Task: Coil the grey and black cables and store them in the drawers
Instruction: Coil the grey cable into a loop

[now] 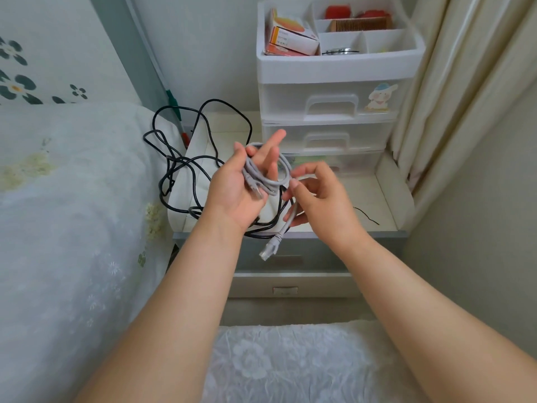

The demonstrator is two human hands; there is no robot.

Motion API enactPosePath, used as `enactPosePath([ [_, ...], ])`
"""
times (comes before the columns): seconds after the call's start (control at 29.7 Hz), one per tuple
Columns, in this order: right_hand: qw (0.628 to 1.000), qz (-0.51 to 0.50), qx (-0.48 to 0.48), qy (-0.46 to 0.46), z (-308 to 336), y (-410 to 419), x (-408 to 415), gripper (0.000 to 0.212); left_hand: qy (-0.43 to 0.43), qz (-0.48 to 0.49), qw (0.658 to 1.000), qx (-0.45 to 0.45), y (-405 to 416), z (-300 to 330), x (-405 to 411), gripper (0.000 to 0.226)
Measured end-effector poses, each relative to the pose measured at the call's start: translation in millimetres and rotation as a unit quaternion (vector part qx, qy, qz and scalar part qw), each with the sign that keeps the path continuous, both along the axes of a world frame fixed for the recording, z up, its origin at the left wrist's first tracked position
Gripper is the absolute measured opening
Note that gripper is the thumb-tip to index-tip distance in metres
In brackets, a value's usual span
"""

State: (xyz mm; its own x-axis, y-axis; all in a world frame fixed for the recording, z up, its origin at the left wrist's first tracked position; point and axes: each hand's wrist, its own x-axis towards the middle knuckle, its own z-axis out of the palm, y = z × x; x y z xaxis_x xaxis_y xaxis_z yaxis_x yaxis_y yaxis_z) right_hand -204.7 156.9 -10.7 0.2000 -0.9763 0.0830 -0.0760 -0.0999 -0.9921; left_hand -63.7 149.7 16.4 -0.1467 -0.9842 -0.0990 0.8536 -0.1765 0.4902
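White nightstand top with raised side walls, between bed on the left and curtain on the right. At its far right, a stack of translucent plastic drawers, topped by an open divided tray. Across the left part, a loose tangle of black cable, spilling over the left wall onto the bed. Near the right front edge, a thin short black wire.

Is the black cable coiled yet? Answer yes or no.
No: the black cable sprawls in loose tangled loops across the nightstand edge and bed, untouched by either hand.
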Motion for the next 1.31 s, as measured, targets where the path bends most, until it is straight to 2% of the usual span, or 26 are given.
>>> enactPosePath([
  [0.07,0.999,0.017,-0.023,0.013,-2.7,0.2,1.9,0.02,0.043,0.021,0.999,0.015,0.6,1.5,2.0,0.036],
  [0.13,0.992,0.044,-0.08,0.092,-7.6,-2.8,0.4,0.027,0.082,0.039,0.995,0.034,0.5,3.5,5.6,0.033],
  [0.2,0.969,0.068,-0.138,0.19,-9.0,-6.5,-3.6,0.02,0.115,0.04,0.991,0.053,0.3,4.6,11.8,0.029],
  [0.24,0.965,0.073,-0.147,0.205,-7.6,-8.6,-6.2,0.017,0.127,0.033,0.989,0.064,0.4,4.4,14.8,0.027],
  [0.34,0.975,0.065,-0.142,0.158,0.8,-15.5,-14.1,0.019,0.109,0.014,0.99,0.084,2.2,3.5,15.6,0.025],
  [0.44,0.987,0.067,-0.102,0.102,7.2,-15.2,-15.4,0.023,0.013,0.016,0.997,0.076,5.6,2.8,5.5,0.03],
  [0.54,0.988,0.07,-0.094,0.102,5.7,-9.6,-9.6,0.03,-0.053,0.014,0.996,0.075,4.6,3.6,-1.6,0.039],
  [0.64,0.987,0.057,-0.096,0.114,5.5,-7.1,-4.7,0.037,-0.059,0.025,0.996,0.069,2.2,3.3,-2.4,0.034],
  [0.77,0.994,0.047,-0.063,0.07,4.3,-5.2,0.6,0.043,-0.081,0.042,0.993,0.076,4.8,0.5,-9.2,0.032],
  [0.84,0.993,0.042,-0.073,0.087,4.8,-4.2,0.9,0.045,-0.075,0.058,0.991,0.094,7.0,0.2,-12.4,0.033],
  [0.91,0.974,0.035,-0.141,0.174,4.2,-3.0,0.0,0.047,-0.064,0.075,0.989,0.112,7.6,-0.5,-11.4,0.033],
  [1.01,0.899,0.017,-0.305,0.315,3.4,-0.9,2.6,0.052,-0.073,0.073,0.986,0.127,8.3,-2.5,-7.2,0.032],
  [1.11,0.819,-0.018,-0.449,0.356,3.5,0.7,8.0,0.034,-0.132,0.051,0.981,0.129,7.2,-2.7,-5.6,0.022],
  [1.15,0.816,-0.028,-0.463,0.346,2.4,2.2,10.1,0.028,-0.189,0.041,0.973,0.126,7.4,-2.2,-7.0,0.027],
  [1.18,0.843,-0.021,-0.432,0.321,3.1,4.6,12.0,0.023,-0.261,0.039,0.956,0.125,7.3,-2.4,-8.9,0.034],
  [1.25,0.937,0.024,-0.271,0.219,5.8,6.4,12.7,0.011,-0.403,0.053,0.907,0.106,6.9,-0.9,-10.3,0.028],
  [1.28,0.965,0.044,-0.191,0.174,6.7,5.8,11.6,0.011,-0.463,0.047,0.88,0.092,7.8,0.5,-10.4,0.03],
  [1.31,0.977,0.052,-0.146,0.147,8.4,4.8,9.4,0.012,-0.499,0.029,0.862,0.079,7.3,0.4,-9.0,0.033],
])
